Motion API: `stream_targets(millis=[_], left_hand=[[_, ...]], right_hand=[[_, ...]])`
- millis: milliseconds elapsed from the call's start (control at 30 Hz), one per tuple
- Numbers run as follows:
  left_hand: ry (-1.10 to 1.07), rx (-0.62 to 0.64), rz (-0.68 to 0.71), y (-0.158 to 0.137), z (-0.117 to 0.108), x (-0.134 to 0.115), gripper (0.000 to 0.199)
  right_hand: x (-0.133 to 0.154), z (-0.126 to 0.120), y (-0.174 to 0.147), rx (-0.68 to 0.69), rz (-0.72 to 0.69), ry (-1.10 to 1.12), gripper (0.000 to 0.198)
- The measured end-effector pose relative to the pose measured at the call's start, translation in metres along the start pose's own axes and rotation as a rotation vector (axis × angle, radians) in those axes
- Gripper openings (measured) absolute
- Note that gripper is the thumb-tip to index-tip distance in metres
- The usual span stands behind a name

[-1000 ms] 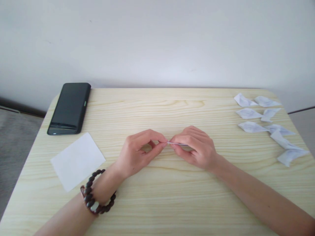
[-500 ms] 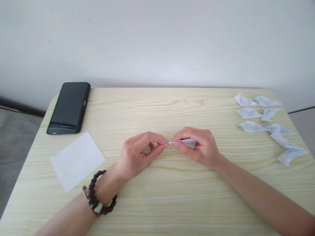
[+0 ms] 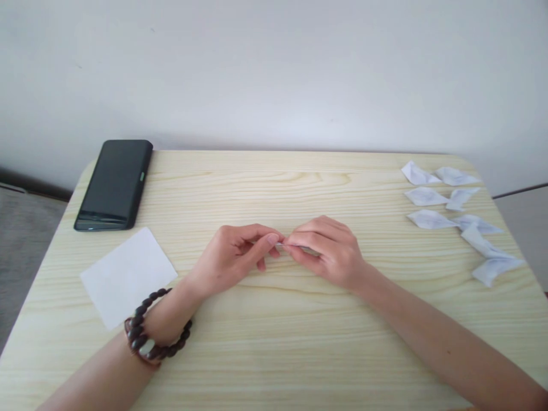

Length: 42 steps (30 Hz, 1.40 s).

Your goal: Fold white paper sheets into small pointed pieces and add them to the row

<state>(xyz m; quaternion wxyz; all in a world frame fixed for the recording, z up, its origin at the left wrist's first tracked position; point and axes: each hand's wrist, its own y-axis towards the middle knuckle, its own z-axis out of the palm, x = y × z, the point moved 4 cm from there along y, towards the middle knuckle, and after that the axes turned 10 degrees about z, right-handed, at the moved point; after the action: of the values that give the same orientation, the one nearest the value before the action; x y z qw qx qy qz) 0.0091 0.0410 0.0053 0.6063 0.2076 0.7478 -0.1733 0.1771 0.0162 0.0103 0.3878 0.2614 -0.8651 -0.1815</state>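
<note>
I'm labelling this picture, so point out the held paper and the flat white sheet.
Held paper (image 3: 299,246), head view: its thin visible edge.
Flat white sheet (image 3: 128,277), head view: middle of its face.

Prob. a home rm – could be a small home office, can't tell which. Pale wood-grain desk (image 3: 265,354) w/ rounded far corners, set by a plain white wall (image 3: 274,74) at 12 o'clk, few small marks at 11. Grey, carpet-like floor (image 3: 21,251) at 9 – and a blk phone-like device (image 3: 112,185) at 10, an everyday personal item.
</note>
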Motion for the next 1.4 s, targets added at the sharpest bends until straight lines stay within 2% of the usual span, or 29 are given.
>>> stream_targets(millis=[167, 400, 500, 667, 800, 900, 1033, 1400], left_hand=[[-0.029, -0.043, -0.053, 0.001, -0.003, 0.005, 0.024], [-0.158, -0.050, -0.075, 0.007, -0.005, 0.003, 0.032], [-0.170, -0.019, -0.116, 0.010, -0.005, 0.006, 0.032], [-0.176, 0.046, -0.193, 0.030, -0.011, 0.008, 0.025], [-0.144, 0.180, -0.254, 0.051, -0.021, 0.004, 0.016], [-0.123, 0.282, -0.271, 0.056, -0.027, 0.004, 0.018], [-0.163, 0.337, -0.258, 0.055, -0.029, 0.006, 0.024], [-0.219, 0.375, -0.309, 0.051, -0.029, 0.006, 0.027]], right_hand=[[-0.003, 0.001, 0.005, -0.046, -0.004, -0.032, 0.003], [-0.011, 0.002, 0.012, -0.025, 0.065, 0.121, 0.008], [-0.017, 0.004, 0.017, 0.022, 0.144, 0.185, 0.009], [-0.038, 0.007, 0.033, 0.185, 0.392, 0.293, 0.008], [-0.052, 0.008, 0.043, 0.212, 0.501, 0.340, 0.016], [-0.054, 0.010, 0.045, 0.233, 0.496, 0.343, 0.015], [-0.051, 0.012, 0.044, 0.234, 0.481, 0.322, 0.015], [-0.046, 0.010, 0.041, 0.083, 0.423, 0.247, 0.010]])
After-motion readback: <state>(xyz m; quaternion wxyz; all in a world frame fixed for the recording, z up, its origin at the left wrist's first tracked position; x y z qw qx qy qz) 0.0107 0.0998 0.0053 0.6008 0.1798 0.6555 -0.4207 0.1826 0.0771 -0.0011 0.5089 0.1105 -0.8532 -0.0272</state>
